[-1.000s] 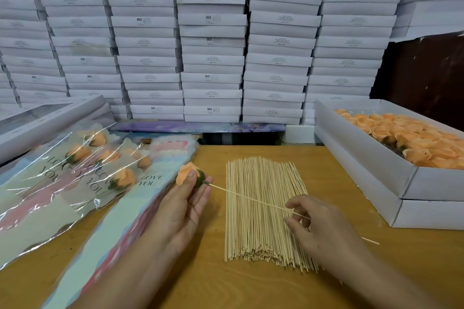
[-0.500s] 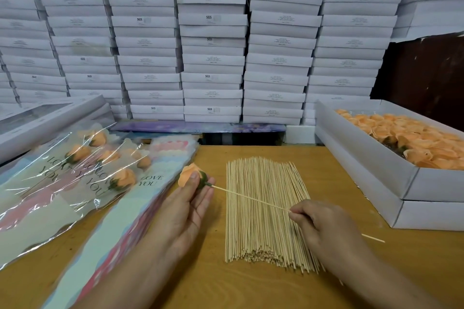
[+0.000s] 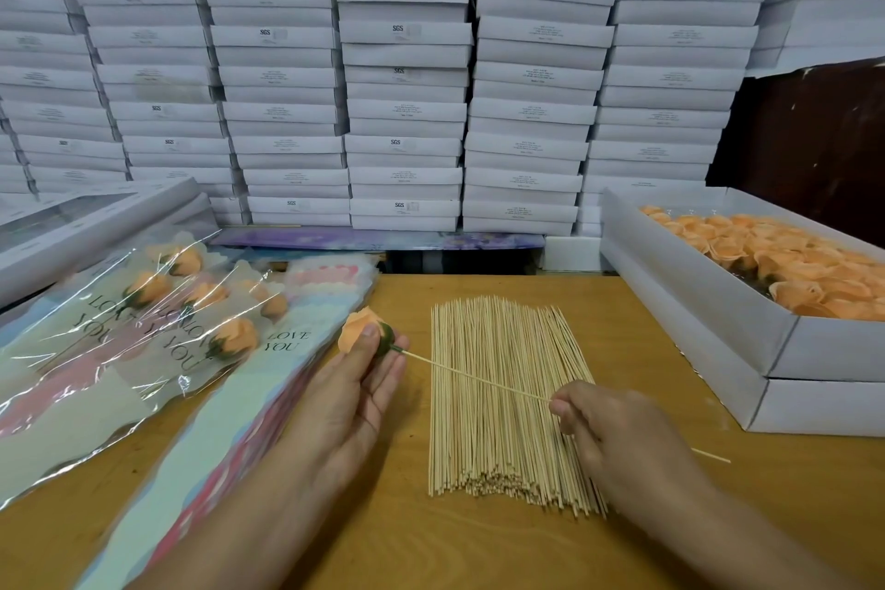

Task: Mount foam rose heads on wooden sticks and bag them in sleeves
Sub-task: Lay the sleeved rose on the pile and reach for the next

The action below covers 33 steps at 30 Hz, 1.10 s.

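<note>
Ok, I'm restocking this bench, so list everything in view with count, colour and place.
rose head: one, orange, in the left hand, on the stick tip
stick: one, pale wood, held between both hands
stick pile: many, pale wood, table centre
bagged roses: about six, orange in clear sleeves, left
empty sleeves: a stack, pastel, beside the bagged roses
rose box: white, open, full of orange heads, right
stacked boxes: many, white, behind the table
table: one, wood
left hand: grips the rose head
right hand: pinches the stick
</note>
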Motion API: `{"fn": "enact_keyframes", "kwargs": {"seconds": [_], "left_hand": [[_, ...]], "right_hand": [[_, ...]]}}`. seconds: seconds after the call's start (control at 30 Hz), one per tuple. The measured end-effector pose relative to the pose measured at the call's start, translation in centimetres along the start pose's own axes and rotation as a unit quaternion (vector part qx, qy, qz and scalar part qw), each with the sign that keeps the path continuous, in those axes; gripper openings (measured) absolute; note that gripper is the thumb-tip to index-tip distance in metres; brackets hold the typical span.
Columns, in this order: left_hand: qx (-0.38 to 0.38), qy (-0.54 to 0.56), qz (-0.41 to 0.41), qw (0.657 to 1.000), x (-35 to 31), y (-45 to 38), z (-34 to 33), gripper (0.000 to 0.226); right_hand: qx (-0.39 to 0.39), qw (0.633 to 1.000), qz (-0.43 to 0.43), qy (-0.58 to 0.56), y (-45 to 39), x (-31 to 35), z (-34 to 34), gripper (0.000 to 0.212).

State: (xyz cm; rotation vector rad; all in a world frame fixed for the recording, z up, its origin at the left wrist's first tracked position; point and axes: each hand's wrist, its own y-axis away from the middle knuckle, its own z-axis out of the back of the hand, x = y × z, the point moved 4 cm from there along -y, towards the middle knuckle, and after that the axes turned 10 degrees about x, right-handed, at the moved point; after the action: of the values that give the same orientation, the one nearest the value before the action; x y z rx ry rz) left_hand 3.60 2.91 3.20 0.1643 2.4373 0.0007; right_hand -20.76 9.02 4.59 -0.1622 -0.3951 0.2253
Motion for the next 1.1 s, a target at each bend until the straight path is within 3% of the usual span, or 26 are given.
{"fn": "enact_keyframes", "kwargs": {"seconds": [0.17,0.43,0.63,0.77,0.87,0.93,1.0,1.03,1.1], "left_hand": [[0.007,-0.006,-0.011,1.0,-0.3,0.0,-0.2,0.031],[0.006,-0.018,-0.008,1.0,-0.7,0.1,-0.2,0.036],[0.001,-0.023,0.017,1.0,-0.8,0.1,-0.2,0.035],[0.012,-0.082,0.034,0.996,-1.1,0.2,-0.5,0.033],[0.007,-0.161,0.014,0.987,-2.8,0.1,-0.6,0.045],[-0.012,-0.214,0.003,0.977,-4.0,0.1,-0.3,0.036],[-0.04,-0.318,-0.016,0.947,-5.5,-0.3,0.3,0.015],[-0.058,-0.401,-0.037,0.914,-6.5,-0.6,0.8,0.009],[-0.092,-0.592,-0.083,0.796,-8.6,-1.4,1.9,0.01]], "right_hand": [[0.064,0.996,-0.023,-0.054,-0.1,0.2,0.6,0.021],[0.254,0.956,0.03,-0.146,0.5,1.3,1.2,0.008],[0.385,0.865,0.005,-0.321,1.3,2.1,1.0,0.011],[0.402,0.826,-0.009,-0.395,1.6,2.6,0.0,0.006],[0.378,0.813,-0.044,-0.44,1.4,2.2,-0.4,0.005],[0.351,0.81,-0.06,-0.466,1.0,1.8,-0.3,0.007],[0.315,0.807,-0.076,-0.494,0.7,1.3,-0.1,0.012],[0.298,0.807,-0.083,-0.504,0.5,1.0,0.0,0.017],[0.266,0.808,-0.095,-0.517,0.2,0.5,0.1,0.023]]}}
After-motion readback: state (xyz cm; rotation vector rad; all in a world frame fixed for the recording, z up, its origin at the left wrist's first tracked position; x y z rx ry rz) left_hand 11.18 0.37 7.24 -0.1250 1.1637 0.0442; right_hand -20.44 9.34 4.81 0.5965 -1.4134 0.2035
